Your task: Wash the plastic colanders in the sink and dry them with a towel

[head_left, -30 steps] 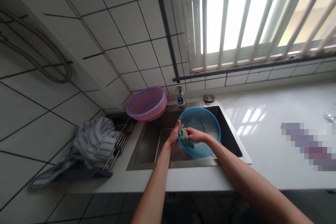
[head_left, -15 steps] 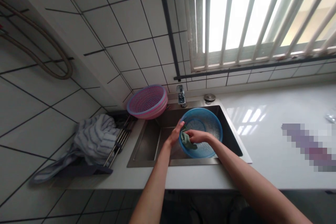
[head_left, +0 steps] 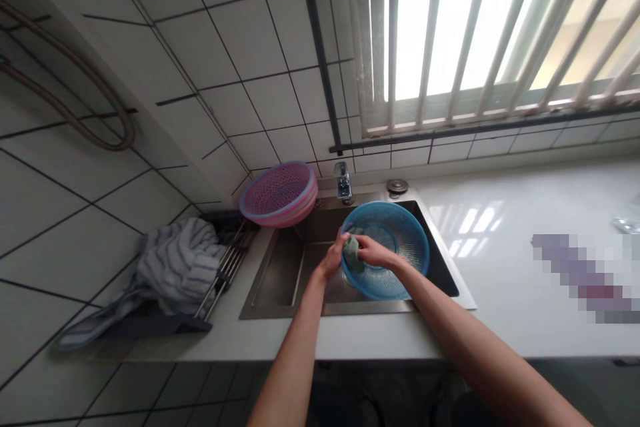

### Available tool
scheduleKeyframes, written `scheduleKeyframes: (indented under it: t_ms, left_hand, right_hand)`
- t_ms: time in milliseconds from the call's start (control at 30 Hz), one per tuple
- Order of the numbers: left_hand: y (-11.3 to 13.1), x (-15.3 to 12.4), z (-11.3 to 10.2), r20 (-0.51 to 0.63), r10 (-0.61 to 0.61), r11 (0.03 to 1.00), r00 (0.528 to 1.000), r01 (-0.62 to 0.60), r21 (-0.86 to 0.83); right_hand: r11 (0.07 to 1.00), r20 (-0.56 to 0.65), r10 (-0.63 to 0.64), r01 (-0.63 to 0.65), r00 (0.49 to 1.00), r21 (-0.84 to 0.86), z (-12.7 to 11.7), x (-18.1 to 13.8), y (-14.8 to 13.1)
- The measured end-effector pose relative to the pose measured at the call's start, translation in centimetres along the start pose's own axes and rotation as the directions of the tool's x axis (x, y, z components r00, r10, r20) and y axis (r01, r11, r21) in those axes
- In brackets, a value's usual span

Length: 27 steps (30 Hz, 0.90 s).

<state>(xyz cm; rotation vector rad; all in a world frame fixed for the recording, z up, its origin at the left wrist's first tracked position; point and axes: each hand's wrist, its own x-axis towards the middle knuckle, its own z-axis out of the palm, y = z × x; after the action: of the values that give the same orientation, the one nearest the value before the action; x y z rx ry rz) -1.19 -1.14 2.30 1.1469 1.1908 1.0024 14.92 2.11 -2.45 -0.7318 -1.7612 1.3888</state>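
Note:
A blue plastic colander (head_left: 395,250) is held over the steel sink (head_left: 285,273). My left hand (head_left: 331,257) grips its left rim from outside. My right hand (head_left: 373,251) is closed on a green cloth (head_left: 351,252), pressing it against the inside of the colander near that rim.
A pink colander (head_left: 279,193) rests on the sink's back left corner beside the tap (head_left: 343,183). A striped towel (head_left: 175,267) lies on a drying rack (head_left: 223,273) at the left. The white counter (head_left: 525,240) stretches to the right, under a barred window.
My right hand has moved the green cloth up along the colander's inner left side. The colander has tilted and shifted slightly to the right.

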Motion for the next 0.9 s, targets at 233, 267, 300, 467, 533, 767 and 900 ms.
scheduleKeyframes:
  t_ms: [233,267,300,467,533,767,900]
  left_hand:
    - [-0.8,0.3,-0.6,0.060,0.100,0.995,0.993,-0.099,-0.020]
    - [-1.0,0.4,-0.5,0.100,0.121,0.993,0.988,-0.118,-0.028]
    - [-1.1,0.6,-0.4,0.134,0.139,0.990,0.981,-0.136,-0.032]
    - [-1.7,0.9,-0.8,0.163,0.170,0.984,0.972,-0.178,0.031]
    - [-1.8,0.9,-1.0,0.172,0.170,0.982,0.970,-0.182,0.056]
    - [-1.1,0.5,-0.9,0.201,0.161,0.986,0.966,-0.167,0.013]
    - [-0.9,0.4,-0.8,0.245,0.157,0.982,0.957,-0.176,0.061]
  right_hand:
    - [0.991,-0.571,0.089,-0.131,0.816,-0.033,-1.2,0.7,0.4]
    - [0.985,-0.639,0.095,-0.167,0.763,-0.053,-1.7,0.7,0.4]
    - [0.980,-0.662,0.086,-0.182,0.745,-0.078,-2.1,0.6,0.4]
    - [0.985,-0.274,0.040,-0.083,0.961,-0.148,-1.0,0.1,0.8]
    - [0.984,-0.064,0.111,-0.119,0.992,-0.133,-0.2,0.1,1.0]
    - [0.997,-0.562,0.061,-0.080,0.825,-0.009,-2.1,0.7,0.2]
    - [0.996,-0.603,0.082,-0.079,0.794,0.032,-2.8,0.6,-0.2]
